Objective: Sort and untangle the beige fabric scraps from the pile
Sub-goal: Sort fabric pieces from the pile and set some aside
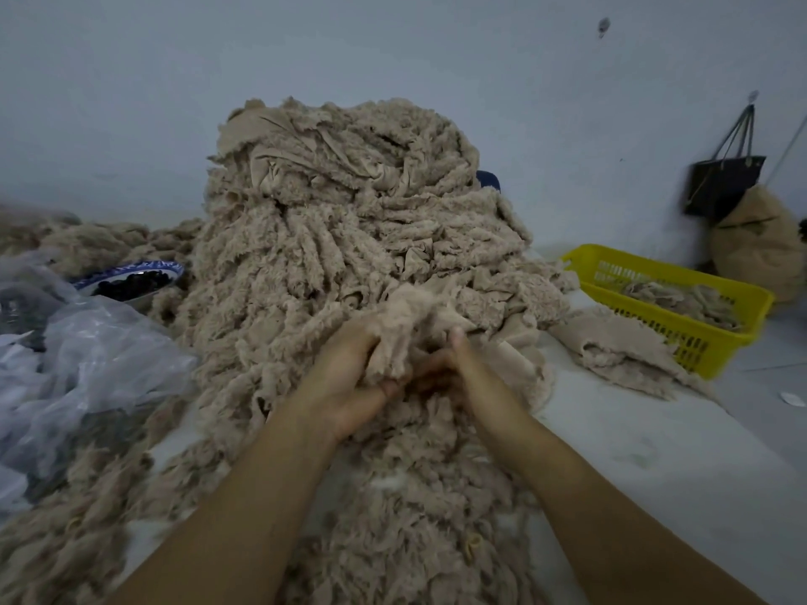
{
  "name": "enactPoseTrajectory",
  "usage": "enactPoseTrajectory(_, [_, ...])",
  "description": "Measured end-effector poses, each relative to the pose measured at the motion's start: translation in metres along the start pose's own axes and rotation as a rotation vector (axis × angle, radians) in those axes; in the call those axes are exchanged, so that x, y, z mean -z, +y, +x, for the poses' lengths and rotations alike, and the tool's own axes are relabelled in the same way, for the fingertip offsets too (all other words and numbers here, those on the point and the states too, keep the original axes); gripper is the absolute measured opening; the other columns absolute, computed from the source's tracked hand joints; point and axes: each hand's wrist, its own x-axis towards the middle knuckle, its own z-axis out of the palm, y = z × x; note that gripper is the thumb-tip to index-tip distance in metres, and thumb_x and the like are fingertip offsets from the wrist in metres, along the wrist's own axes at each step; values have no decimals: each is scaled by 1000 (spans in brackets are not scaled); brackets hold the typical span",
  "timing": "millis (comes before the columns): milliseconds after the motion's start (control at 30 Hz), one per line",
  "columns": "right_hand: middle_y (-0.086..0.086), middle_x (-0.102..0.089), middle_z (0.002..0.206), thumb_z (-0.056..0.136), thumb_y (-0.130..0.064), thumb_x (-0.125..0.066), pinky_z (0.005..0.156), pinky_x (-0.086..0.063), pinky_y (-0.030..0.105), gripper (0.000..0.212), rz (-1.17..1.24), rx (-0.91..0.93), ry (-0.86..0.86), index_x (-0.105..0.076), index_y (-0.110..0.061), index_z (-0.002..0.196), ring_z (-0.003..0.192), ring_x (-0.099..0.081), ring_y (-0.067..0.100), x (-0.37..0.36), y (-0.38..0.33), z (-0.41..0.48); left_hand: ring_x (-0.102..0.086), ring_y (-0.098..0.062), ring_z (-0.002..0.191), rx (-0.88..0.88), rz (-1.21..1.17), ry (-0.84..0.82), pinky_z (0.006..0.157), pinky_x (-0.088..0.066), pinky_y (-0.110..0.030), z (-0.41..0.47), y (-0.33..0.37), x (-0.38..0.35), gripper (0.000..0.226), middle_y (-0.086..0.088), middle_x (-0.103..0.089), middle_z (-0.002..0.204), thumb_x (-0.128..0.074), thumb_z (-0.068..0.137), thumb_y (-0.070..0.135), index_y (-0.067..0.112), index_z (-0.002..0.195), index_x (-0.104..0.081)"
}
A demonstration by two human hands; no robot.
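A tall pile of fuzzy beige fabric scraps [349, 203] rises in front of me and spills down toward the near edge. At the foot of the pile both hands hold one beige scrap [401, 329] between them. My left hand [345, 377] grips its left side with curled fingers. My right hand [450, 364] pinches its right side, thumb pointing up. The scrap's lower part is hidden between my palms.
A yellow plastic basket [646, 264] with a few scraps stands at the right, more scraps [620, 347] lying beside it. Crumpled clear plastic bags [83, 355] and a blue-rimmed bowl [131, 272] of dark items sit at the left. A black bag [725, 185] hangs on the wall.
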Motion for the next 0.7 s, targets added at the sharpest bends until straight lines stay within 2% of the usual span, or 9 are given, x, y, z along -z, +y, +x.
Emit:
enactPoseTrajectory(67, [6, -73, 113, 61, -95, -48, 94, -51, 37, 93, 207, 5, 30, -74, -22, 112, 106, -68, 18, 1, 0, 4, -54, -6, 50, 7, 237, -119, 46, -44, -20, -6, -3, -2, 24, 3, -64, 64, -58, 82, 7, 19, 74, -78])
enactPoseTrajectory(133, [5, -73, 117, 65, -83, -60, 97, -50, 36, 83, 371, -25, 22, -71, -22, 120, 110, -67, 16, 3, -3, 6, -57, -11, 62, 45, 424, -86, 55, -44, -25, -5, -8, -1, 24, -2, -65, 76, -60, 85, 5, 22, 78, -76])
enactPoseTrajectory(233, [8, -75, 103, 89, -50, -63, 83, -56, 33, 38, 408, -41, 36, -77, -16, 96, 96, -72, 18, 6, 0, 7, -45, -10, 54, 45, 686, 35, 50, -35, -24, -2, -14, -2, 35, 1, -52, 62, -56, 90, 5, 27, 65, -67])
enactPoseTrajectory(333, [8, -67, 80, 97, -28, -57, 67, -52, 33, 27, 380, -54, 106, -69, -18, 75, 73, -67, 16, 7, -1, 7, -37, -9, 41, 36, 923, 24, 41, -29, -19, -5, -12, -3, 28, 6, -43, 45, -54, 88, 22, 24, 63, -65])
enactPoseTrajectory(433, [0, -68, 81, 90, -43, -61, 76, -51, 33, 25, 230, 46, 90, -71, -25, 76, 79, -64, 15, 5, -6, 3, -44, -13, 47, 96, 831, 82, 50, -34, -25, -2, -8, -4, 54, 1, -48, 48, -51, 92, 54, 20, 51, -61])
enactPoseTrajectory(500, [-9, -64, 74, 85, -52, -60, 70, -48, 21, 30, 36, 148, 16, -68, -24, 76, 74, -60, 5, -1, -8, -1, -60, -13, 56, 114, 734, 167, 55, -43, -24, -1, -5, -3, 49, -1, -65, 64, -56, 87, 64, 20, 68, -69])
enactPoseTrajectory(567, [-5, -60, 74, 88, -52, -59, 67, -45, 23, 38, -82, 215, -94, -65, -17, 78, 70, -56, 7, -9, -5, -3, -71, -14, 65, 129, 659, 171, 52, -50, -20, -2, -6, -2, 42, -3, -76, 78, -67, 81, 57, 17, 84, -77])
enactPoseTrajectory(633, [-5, -50, 66, 89, -57, -56, 59, -38, 24, 40, -188, 263, -209, -60, -24, 67, 62, -47, 8, -14, -4, -4, -72, -11, 66, 134, 595, 173, 51, -53, -18, -2, -5, -2, 27, -4, -77, 82, -71, 86, 38, 13, 94, -78])
enactPoseTrajectory(700, [-10, -40, 58, 87, -65, -53, 54, -32, 23, 44, -276, 254, -282, -50, -32, 58, 56, -39, 5, -16, -3, -4, -68, -11, 60, 136, 533, 183, 50, -52, -17, -1, -3, -3, 15, -6, -73, 75, -68, 91, 22, 7, 90, -73])
